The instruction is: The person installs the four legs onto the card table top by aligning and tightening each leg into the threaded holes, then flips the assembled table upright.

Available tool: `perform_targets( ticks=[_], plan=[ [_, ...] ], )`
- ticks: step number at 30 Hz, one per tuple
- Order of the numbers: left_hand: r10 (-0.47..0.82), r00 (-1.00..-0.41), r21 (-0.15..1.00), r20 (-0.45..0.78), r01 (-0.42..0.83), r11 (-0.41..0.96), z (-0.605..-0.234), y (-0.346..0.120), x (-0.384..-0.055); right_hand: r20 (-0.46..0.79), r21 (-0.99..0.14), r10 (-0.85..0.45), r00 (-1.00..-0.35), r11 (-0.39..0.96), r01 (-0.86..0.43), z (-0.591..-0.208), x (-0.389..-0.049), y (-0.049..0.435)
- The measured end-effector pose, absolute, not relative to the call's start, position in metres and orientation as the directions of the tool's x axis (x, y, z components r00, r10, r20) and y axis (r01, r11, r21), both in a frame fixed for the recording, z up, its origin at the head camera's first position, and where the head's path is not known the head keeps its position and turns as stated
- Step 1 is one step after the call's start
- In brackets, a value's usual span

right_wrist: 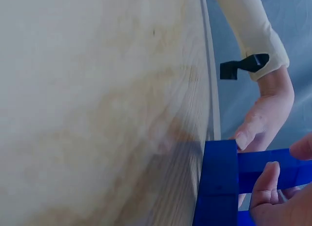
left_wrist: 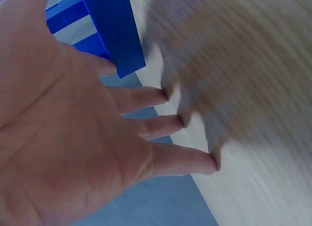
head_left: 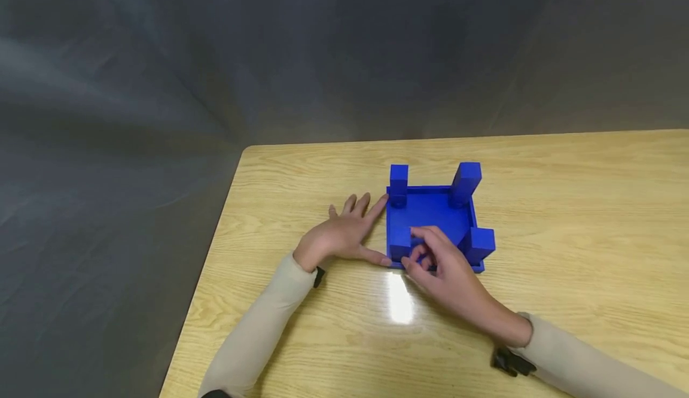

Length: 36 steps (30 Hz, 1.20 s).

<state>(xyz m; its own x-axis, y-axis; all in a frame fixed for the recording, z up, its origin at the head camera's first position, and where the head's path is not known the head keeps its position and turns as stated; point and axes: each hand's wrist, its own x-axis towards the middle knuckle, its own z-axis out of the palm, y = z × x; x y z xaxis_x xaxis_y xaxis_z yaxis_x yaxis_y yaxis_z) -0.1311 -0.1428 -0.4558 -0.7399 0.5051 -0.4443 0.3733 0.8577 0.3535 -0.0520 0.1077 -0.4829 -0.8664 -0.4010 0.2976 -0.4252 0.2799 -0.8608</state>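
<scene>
A blue square base (head_left: 435,213) with a raised rim lies on the table, and several blue square legs stand up at its corners, like a small upturned table. My left hand (head_left: 344,234) is at its left side, fingers spread, with the index fingertip and the thumb touching the rim. My right hand (head_left: 449,275) reaches over the near edge. Its thumb and index finger are curled about the near left leg (head_left: 399,240) and appear to pinch it. In the right wrist view that leg (right_wrist: 253,163) lies between thumb and index finger.
The wooden table (head_left: 581,224) stretches away to the right. A dark cloth (head_left: 377,57) hangs behind it and on the left, beyond the table's left edge. Black straps (head_left: 511,362) sit at the wrists.
</scene>
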Motion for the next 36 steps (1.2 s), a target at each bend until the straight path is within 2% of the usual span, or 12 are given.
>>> perform_targets(
  ticks=[3,14,20,23,26,29,32,36],
  plan=[
    [0.513,-0.744,0.364,-0.429,0.377,0.852,-0.456,-0.144,-0.129,0.279,-0.879,-0.419,-0.864,0.252,-0.405,-0.479,-0.046,0.112],
    [0.526,-0.785,0.336,-0.326,0.424,0.841,-0.465,-0.150,-0.118,0.377,-0.869,-0.404,-0.834,0.158,-0.469,-0.443,-0.022,0.133],
    [0.558,-0.809,0.331,-0.187,0.483,0.811,-0.463,-0.159,-0.113,0.513,-0.843,-0.321,-0.796,-0.013,-0.538,-0.422,-0.023,0.154],
    [0.533,-0.843,0.381,-0.072,0.470,0.796,-0.463,-0.162,-0.113,0.560,-0.826,-0.250,-0.790,-0.099,-0.554,-0.420,-0.032,0.165],
    [0.478,-0.877,0.451,0.047,0.445,0.773,-0.467,-0.161,-0.116,0.542,-0.840,-0.191,-0.819,-0.167,-0.517,-0.422,-0.045,0.179],
    [0.407,-0.909,0.549,0.094,0.388,0.740,-0.473,-0.157,-0.118,0.511,-0.853,-0.145,-0.847,-0.205,-0.480,-0.428,-0.059,0.195],
    [0.349,-0.935,0.642,0.063,0.306,0.703,-0.475,-0.154,-0.120,0.467,-0.882,-0.134,-0.874,-0.147,-0.448,-0.437,-0.073,0.209],
    [0.274,-0.961,0.724,-0.043,0.159,0.671,-0.475,-0.149,-0.122,0.338,-0.931,-0.142,-0.930,0.096,-0.353,-0.450,-0.090,0.223]
  ],
)
